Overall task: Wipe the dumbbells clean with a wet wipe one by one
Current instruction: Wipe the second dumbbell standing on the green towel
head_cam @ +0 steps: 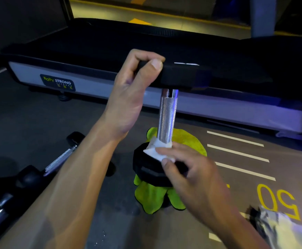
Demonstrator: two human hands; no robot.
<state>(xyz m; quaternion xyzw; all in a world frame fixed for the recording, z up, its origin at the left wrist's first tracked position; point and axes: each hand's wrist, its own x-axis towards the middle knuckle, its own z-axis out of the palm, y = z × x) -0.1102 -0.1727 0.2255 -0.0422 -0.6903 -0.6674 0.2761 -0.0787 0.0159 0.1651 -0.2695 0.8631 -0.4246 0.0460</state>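
Observation:
A dumbbell (166, 115) stands upright on its lower black head, on a green cloth (152, 196) spread on the floor. Its knurled silver handle rises in the middle of the view. My left hand (134, 87) grips the upper black head from the left, thumb on the near face. My right hand (188, 169) pinches a white wet wipe (155, 150) and presses it onto the top of the lower head, right beside the foot of the handle.
Two more dumbbells lie on the floor at the left: one (62, 157) near my left forearm, one (1, 207) at the lower left. A treadmill (99, 83) runs across the back. A shiny wipe packet (283, 229) lies at the lower right.

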